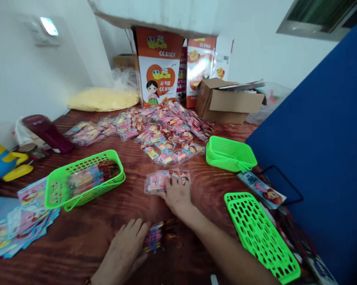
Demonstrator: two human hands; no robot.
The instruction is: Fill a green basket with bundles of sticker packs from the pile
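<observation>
My right hand (pixel 177 194) lies flat with its fingers stretched onto a small stack of pink cartoon packets (pixel 159 181) on the wooden table (pixel 101 221). My left hand (pixel 127 245) rests near the front edge, fingers curled against a bundle of colourful sticks (pixel 159 236). Beyond the stack, a large heap of the same packets (pixel 163 128) spreads over the middle of the table. A green plastic basket (pixel 83 180) holding more sticks stands to the left of my hands.
Stacked green baskets (pixel 230 154) and a flat green lid (pixel 260 233) lie on the right beside a blue board (pixel 323 150). At the back stand printed cartons (pixel 159 67), an open cardboard box (pixel 228 101) and a yellow bag (pixel 104 99). Loose cards (pixel 20 221) lie front left.
</observation>
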